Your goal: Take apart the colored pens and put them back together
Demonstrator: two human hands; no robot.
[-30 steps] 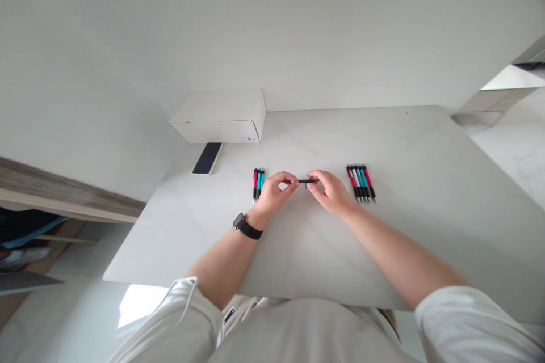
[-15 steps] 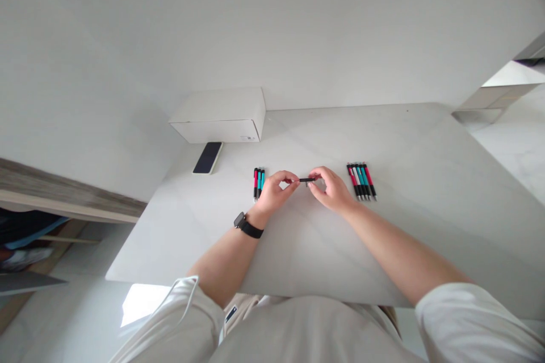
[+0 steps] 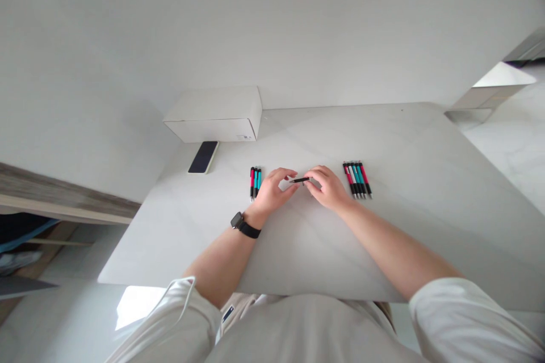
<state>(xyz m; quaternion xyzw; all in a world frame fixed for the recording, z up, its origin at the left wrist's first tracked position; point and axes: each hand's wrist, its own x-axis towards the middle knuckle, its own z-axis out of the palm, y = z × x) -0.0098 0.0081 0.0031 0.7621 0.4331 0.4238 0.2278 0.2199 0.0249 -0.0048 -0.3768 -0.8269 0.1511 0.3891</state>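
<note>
My left hand (image 3: pixel 272 191) and my right hand (image 3: pixel 327 187) meet over the middle of the white table (image 3: pixel 409 193), both pinching one small pen (image 3: pixel 300 180) with a black barrel and a red end. The left fingers hold the red end, the right fingers the black end. A black watch (image 3: pixel 242 224) is on my left wrist. Just left of my left hand lies a small row of red and teal pens (image 3: pixel 255 180). Right of my right hand lies a larger row of several red, white and teal pens (image 3: pixel 357 179).
A white cardboard box (image 3: pixel 215 121) stands at the table's back left against the wall. A dark phone (image 3: pixel 203 157) lies face up in front of it. The table's left edge drops to a wooden shelf (image 3: pixel 63 207) and floor.
Both hands stay on the same pen; it has tilted slightly, with the right fingers closing over more of the black end. The view has shifted a little to the right.
</note>
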